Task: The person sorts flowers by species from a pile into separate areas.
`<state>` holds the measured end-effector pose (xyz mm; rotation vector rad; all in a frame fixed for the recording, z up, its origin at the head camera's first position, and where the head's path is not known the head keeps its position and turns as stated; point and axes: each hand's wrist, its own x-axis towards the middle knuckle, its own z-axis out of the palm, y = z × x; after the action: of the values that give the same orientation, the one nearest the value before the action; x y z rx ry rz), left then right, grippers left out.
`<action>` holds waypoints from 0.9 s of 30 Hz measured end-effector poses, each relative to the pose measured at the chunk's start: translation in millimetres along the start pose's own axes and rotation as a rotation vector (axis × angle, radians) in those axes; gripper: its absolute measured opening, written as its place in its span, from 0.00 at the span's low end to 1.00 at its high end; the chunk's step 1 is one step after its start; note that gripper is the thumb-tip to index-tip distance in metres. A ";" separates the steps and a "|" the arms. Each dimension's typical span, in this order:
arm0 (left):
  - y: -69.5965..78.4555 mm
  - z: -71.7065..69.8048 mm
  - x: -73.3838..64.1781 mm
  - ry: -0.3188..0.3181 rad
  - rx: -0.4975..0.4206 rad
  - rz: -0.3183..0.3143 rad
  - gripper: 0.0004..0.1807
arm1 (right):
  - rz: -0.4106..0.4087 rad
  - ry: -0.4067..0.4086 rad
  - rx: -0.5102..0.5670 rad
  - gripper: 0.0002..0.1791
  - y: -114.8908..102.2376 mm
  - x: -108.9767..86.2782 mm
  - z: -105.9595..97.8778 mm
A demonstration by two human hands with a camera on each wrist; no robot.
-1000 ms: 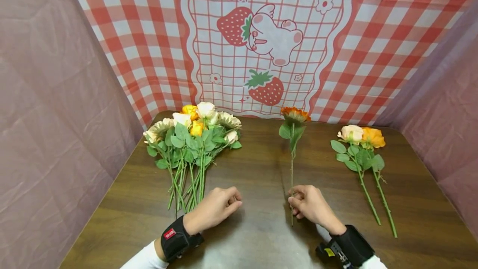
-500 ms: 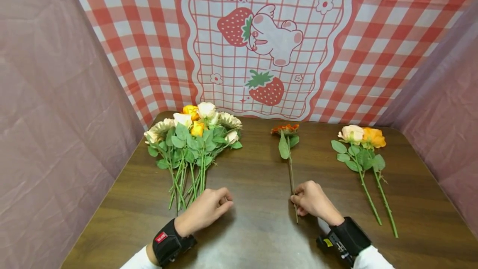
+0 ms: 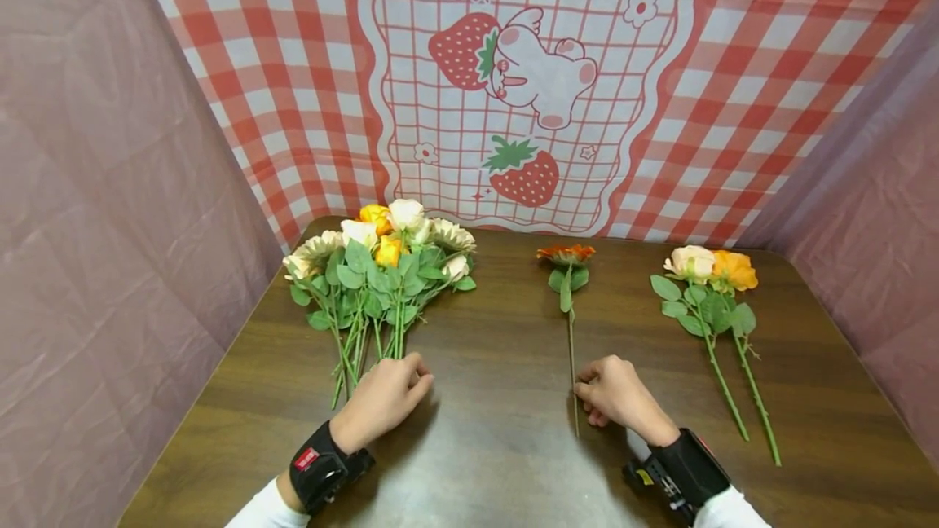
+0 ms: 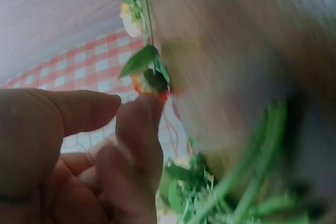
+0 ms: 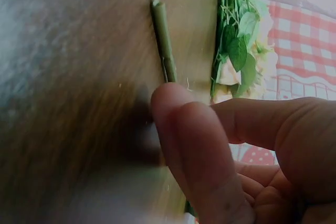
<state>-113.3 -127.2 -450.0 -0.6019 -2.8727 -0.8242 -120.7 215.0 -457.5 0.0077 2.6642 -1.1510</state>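
Note:
My right hand (image 3: pixel 616 393) pinches the lower stem of an orange daisy-like flower (image 3: pixel 566 256), whose bloom points to the back of the wooden table. In the right wrist view the cut stem end (image 5: pixel 164 38) sticks out past the fingertips, close over the wood. My left hand (image 3: pixel 389 398), fingers loosely curled around nothing, is over the stem ends of a bunch of flowers (image 3: pixel 370 283) at the left. That bunch mixes cream and yellow-orange roses with pale, wide blooms, their stems crossing. Green stems (image 4: pixel 252 166) show blurred just beyond the left fingers in the left wrist view.
A cream rose (image 3: pixel 691 262) and an orange rose (image 3: pixel 734 270) lie side by side at the right of the wooden table (image 3: pixel 491 446). A red checked cloth with strawberries (image 3: pixel 293 88) hangs behind the table, and pinkish curtains (image 3: pixel 110 226) flank it.
The orange flower has come down from a raised tilt to low over the table, its bloom lower in view. My left hand has drifted left to the bunch's stems.

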 end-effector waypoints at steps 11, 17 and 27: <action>-28.0 -6.6 22.8 0.036 0.246 -0.193 0.19 | -0.037 0.067 -0.009 0.09 -4.2 -12.7 -5.3; -35.5 -8.0 28.6 0.004 0.136 -0.197 0.20 | -0.159 0.067 0.006 0.09 -14.6 -18.0 0.6; -36.8 -10.1 19.3 0.104 -0.043 -0.175 0.12 | -0.319 0.013 0.057 0.08 -24.5 -23.6 11.4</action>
<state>-145.8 -154.5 -455.7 -0.3039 -2.8489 -0.9139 -97.8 192.0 -442.3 -0.4147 2.7093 -1.3204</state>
